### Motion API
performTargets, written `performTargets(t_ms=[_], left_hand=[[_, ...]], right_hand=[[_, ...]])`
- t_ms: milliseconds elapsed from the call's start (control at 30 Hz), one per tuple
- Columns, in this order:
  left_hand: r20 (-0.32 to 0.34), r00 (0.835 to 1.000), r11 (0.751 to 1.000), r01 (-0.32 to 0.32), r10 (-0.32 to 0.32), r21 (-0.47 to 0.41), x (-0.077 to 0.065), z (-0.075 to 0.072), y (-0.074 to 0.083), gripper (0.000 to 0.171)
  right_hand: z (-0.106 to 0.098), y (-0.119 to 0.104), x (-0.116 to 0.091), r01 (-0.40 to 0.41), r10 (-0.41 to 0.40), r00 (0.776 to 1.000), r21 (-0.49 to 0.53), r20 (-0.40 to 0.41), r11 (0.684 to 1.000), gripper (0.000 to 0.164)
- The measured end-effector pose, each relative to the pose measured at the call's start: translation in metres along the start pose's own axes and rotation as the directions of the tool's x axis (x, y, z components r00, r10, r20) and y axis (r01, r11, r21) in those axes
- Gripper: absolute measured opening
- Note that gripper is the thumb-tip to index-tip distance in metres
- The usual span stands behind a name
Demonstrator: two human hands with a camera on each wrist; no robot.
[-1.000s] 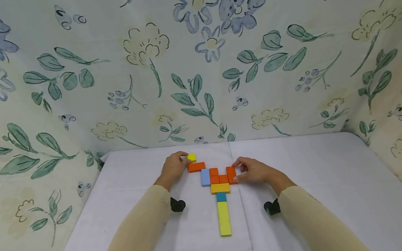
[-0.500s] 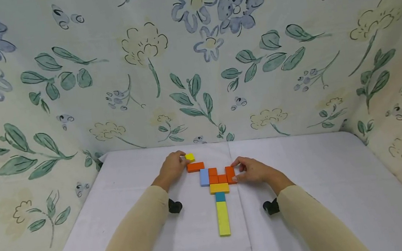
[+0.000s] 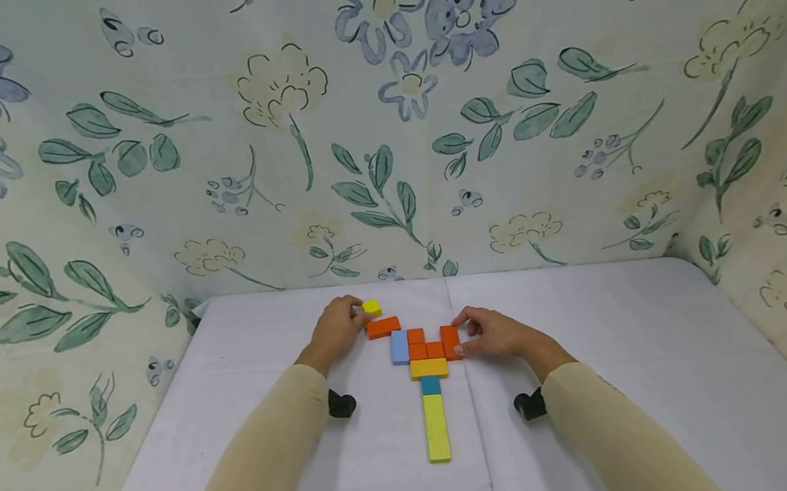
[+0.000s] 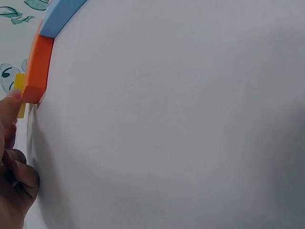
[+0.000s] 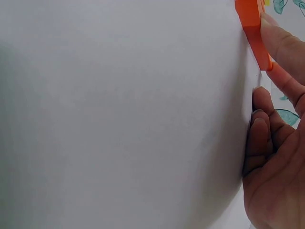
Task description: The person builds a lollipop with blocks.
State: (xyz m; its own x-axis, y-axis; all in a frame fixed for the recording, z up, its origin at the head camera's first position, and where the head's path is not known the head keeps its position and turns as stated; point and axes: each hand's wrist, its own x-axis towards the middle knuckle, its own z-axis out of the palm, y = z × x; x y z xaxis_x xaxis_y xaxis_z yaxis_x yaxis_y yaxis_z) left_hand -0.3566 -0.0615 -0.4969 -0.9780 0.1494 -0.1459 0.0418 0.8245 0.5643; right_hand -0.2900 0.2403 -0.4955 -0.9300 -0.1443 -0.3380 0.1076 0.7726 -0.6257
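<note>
My left hand point(image 3: 337, 328) pinches a small yellow block point(image 3: 372, 308) between thumb and index finger at the far left of a flat block figure. Just below that block lies a long orange block point(image 3: 383, 328), slightly tilted, its right end by the top of a light blue block point(image 3: 399, 347). On the figure's right side, my right hand point(image 3: 496, 333) holds an upright orange block point(image 3: 451, 342), the thumb near its lower end and the index finger at its upper end. In the right wrist view, the other fingers point(image 5: 259, 138) of that hand curl against the cloth.
Smaller orange blocks point(image 3: 417, 351) lie between the light blue and upright orange ones. Below them come an amber block point(image 3: 428, 369), a teal block point(image 3: 430, 386) and a long yellow-green block point(image 3: 436, 428). A white cloth point(image 3: 580, 321) covers the table; a floral curtain point(image 3: 383, 157) hangs behind.
The long orange block beside the left hand has turned slightly, its right end rising away from me. The small yellow block has also turned a little. The right hand has stayed in place.
</note>
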Motion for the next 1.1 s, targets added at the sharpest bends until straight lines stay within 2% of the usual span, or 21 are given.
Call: performTargets(t_ms=[167, 400, 700, 967, 1100], left_hand=[[-0.021, 0.999, 0.999, -0.049, 0.049, -0.014, 0.0, 0.001, 0.007, 0.047], [-0.02, 0.991, 0.988, -0.13, 0.129, -0.08, -0.004, 0.004, 0.026, 0.042], [0.034, 0.959, 0.958, -0.277, 0.28, -0.07, -0.01, 0.019, 0.038, 0.037], [0.081, 0.938, 0.941, -0.339, 0.338, -0.012, -0.021, 0.031, 0.051, 0.038], [0.099, 0.93, 0.931, -0.361, 0.355, 0.048, -0.022, 0.036, 0.054, 0.041]], right_hand=[[0.0, 0.0, -0.001, -0.008, 0.008, 1.0, -0.001, -0.004, 1.0, 0.046], [-0.001, -0.001, -0.002, -0.007, 0.007, 1.0, -0.009, 0.0, 1.0, 0.046], [-0.002, -0.002, -0.002, -0.004, 0.004, 1.0, -0.011, 0.01, 1.0, 0.046], [-0.002, -0.001, -0.002, 0.002, -0.002, 1.0, -0.014, 0.015, 1.0, 0.045], [-0.002, 0.0, -0.002, 0.01, -0.009, 1.0, -0.011, 0.015, 1.0, 0.044]])
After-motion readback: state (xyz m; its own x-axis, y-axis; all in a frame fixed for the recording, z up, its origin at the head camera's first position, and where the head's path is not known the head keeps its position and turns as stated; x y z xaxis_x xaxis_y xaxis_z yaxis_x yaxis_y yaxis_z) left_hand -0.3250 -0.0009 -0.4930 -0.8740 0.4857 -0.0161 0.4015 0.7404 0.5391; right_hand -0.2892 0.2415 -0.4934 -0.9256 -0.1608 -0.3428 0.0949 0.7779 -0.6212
